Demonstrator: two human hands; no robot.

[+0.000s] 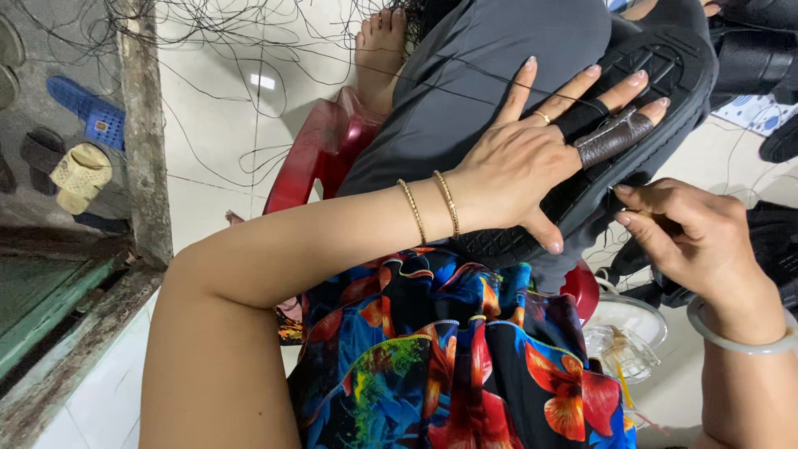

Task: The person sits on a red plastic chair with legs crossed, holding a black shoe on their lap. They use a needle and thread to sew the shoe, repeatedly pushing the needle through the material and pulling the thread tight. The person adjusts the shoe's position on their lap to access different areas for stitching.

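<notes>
The left hand (519, 158) lies flat with its fingers (582, 83) spread apart, pressing a black shoe sole (665, 75) down onto the person's lap, tread side up; two fingers wear dark protective sleeves and a ring shows on another. The sole rests across a grey-trousered knee, above a bright floral garment (465, 357). The right hand (690, 237) sits just beside the sole's lower edge, its fingers (644, 229) curled together in a pinch; what they grip is too small to tell. Thin black threads (216, 50) trail over the white tiled floor (224, 116), near a red plastic stool (320, 150) and blue sandal (87, 108).
</notes>
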